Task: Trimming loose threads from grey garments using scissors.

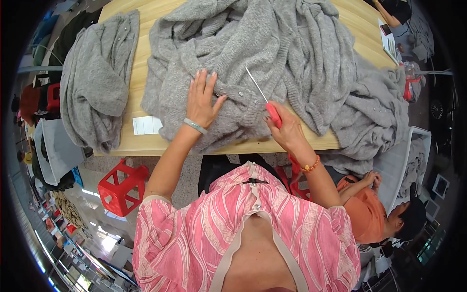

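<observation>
A big pile of grey knitted garments [253, 53] covers the middle of a wooden table [141, 143]. My left hand [202, 100] lies flat on the near part of the pile, fingers spread, a pale bangle on the wrist. My right hand [284, 127] grips the red handle of a thin metal needle tool [260, 92], whose tip points up and left over the knit. A beaded bracelet sits on that wrist.
A separate grey garment [97, 78] hangs over the table's left end. A white paper slip [147, 125] lies near the front edge. A red plastic stool [121, 187] stands below left. A seated person in orange [369, 209] is at my right, beside a white bin [408, 165].
</observation>
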`<act>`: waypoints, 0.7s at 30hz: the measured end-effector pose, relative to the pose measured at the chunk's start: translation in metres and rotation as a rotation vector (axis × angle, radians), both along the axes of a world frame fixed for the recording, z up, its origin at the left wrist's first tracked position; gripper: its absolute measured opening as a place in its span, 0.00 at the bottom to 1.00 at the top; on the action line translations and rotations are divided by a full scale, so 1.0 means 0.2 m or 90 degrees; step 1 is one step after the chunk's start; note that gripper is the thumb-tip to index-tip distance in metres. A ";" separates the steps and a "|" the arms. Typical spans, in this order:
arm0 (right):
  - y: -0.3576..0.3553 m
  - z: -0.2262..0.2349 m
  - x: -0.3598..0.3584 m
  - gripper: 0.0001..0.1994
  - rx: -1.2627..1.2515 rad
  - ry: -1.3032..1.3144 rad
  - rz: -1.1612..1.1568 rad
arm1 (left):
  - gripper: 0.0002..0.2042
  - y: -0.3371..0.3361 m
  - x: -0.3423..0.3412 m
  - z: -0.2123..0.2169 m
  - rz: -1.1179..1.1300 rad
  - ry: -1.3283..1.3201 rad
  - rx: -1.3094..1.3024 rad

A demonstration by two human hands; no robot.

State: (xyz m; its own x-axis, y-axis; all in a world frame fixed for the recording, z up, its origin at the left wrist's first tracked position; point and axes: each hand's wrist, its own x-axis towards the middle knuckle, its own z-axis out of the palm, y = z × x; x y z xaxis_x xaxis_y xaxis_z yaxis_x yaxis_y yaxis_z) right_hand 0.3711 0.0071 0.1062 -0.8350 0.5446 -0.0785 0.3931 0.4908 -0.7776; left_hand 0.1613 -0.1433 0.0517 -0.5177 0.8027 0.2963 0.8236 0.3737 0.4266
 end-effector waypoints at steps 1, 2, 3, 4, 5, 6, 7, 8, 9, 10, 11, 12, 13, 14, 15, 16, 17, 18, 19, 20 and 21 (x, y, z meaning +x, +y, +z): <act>0.01 0.05 0.02 0.19 -0.007 -0.032 0.009 | 0.30 0.00 -0.02 -0.04 0.004 -0.035 -0.013; 0.01 0.10 0.04 0.19 -0.005 -0.035 0.012 | 0.30 0.01 -0.04 -0.09 0.007 -0.038 -0.012; 0.00 0.14 0.06 0.19 -0.002 -0.133 0.081 | 0.29 0.02 -0.08 -0.13 0.008 -0.044 -0.024; -0.01 0.18 0.06 0.18 0.002 -0.230 0.151 | 0.28 0.01 -0.11 -0.17 0.008 -0.050 -0.036; -0.01 0.21 0.05 0.18 0.005 -0.232 0.152 | 0.28 0.03 -0.13 -0.19 0.009 -0.052 -0.033; -0.03 0.25 0.03 0.18 0.013 -0.250 0.175 | 0.28 0.05 -0.15 -0.21 0.005 -0.059 -0.070; -0.04 0.26 0.02 0.18 0.020 -0.268 0.199 | 0.27 0.05 -0.16 -0.22 0.002 -0.066 -0.107; -0.04 0.26 0.00 0.18 0.024 -0.273 0.191 | 0.27 0.07 -0.15 -0.22 -0.006 -0.069 -0.102; -0.03 0.24 -0.03 0.18 0.036 -0.238 0.171 | 0.27 0.08 -0.13 -0.21 -0.016 -0.055 -0.111; -0.03 0.24 -0.04 0.18 0.048 -0.204 0.152 | 0.27 0.09 -0.11 -0.20 -0.027 -0.041 -0.120; -0.03 0.24 -0.06 0.18 0.050 -0.204 0.146 | 0.27 0.09 -0.09 -0.17 -0.033 -0.040 -0.119; -0.04 0.24 -0.07 0.17 0.043 -0.203 0.165 | 0.28 0.10 -0.07 -0.15 -0.060 -0.020 -0.129; -0.04 0.24 -0.06 0.17 0.037 -0.201 0.183 | 0.28 0.11 -0.05 -0.13 -0.088 0.000 -0.140; -0.04 0.24 -0.05 0.17 0.038 -0.200 0.178 | 0.28 0.13 -0.04 -0.12 -0.092 0.002 -0.139; -0.03 0.24 -0.02 0.17 0.029 -0.191 0.173 | 0.29 0.15 -0.03 -0.10 -0.119 0.018 -0.133; -0.03 0.23 0.00 0.17 0.021 -0.182 0.166 | 0.30 0.17 -0.02 -0.09 -0.148 0.033 -0.126; -0.01 0.22 0.03 0.17 0.024 -0.182 0.158 | 0.30 0.22 -0.01 -0.05 -0.184 0.034 -0.118; 0.00 0.20 0.07 0.17 0.035 -0.211 0.138 | 0.30 0.25 0.00 -0.06 -0.192 0.035 -0.113; 0.00 0.19 0.10 0.17 0.046 -0.240 0.117 | 0.30 0.27 0.01 -0.08 -0.216 0.019 -0.148; 0.00 0.20 0.13 0.17 0.049 -0.241 0.105 | 0.29 0.30 0.02 -0.11 -0.241 0.005 -0.183; 0.00 0.21 0.15 0.17 0.050 -0.271 0.115 | 0.23 0.31 0.02 -0.13 -0.255 -0.002 -0.078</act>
State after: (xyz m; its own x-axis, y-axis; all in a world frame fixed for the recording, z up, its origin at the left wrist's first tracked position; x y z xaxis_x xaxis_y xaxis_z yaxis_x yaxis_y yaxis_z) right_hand 0.4021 0.0071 0.1491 -0.8190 0.4120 -0.3994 0.5726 0.6315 -0.5228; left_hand 0.1646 -0.0812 0.0264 -0.1572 0.9701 0.1848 0.9133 0.0717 0.4009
